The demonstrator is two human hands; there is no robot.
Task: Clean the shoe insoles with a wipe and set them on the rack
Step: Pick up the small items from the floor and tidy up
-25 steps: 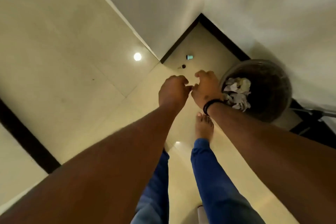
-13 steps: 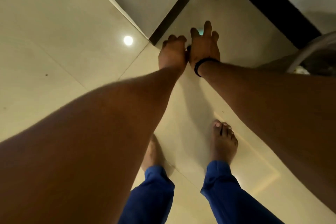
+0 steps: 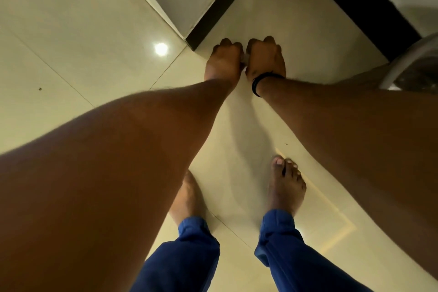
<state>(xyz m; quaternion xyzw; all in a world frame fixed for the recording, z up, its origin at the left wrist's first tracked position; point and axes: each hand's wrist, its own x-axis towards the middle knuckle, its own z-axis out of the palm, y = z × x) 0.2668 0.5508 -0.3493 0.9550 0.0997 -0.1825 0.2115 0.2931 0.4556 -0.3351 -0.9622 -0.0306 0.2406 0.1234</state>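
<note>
**Both fists together over the tiles**

Glossy cream floor tiles [image 3: 78, 38] lie bare on the left. Left hand [image 3: 224, 61] and right hand [image 3: 266, 58] meet, fingers curled; a small pale scrap [image 3: 245, 63] shows between them, grip unclear. White bin rim [image 3: 403, 64] far right.

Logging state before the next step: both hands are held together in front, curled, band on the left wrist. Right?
Not quite. In the head view the black band is on the right wrist. The left hand and right hand are held together in front, fingers curled, as you said.
</note>
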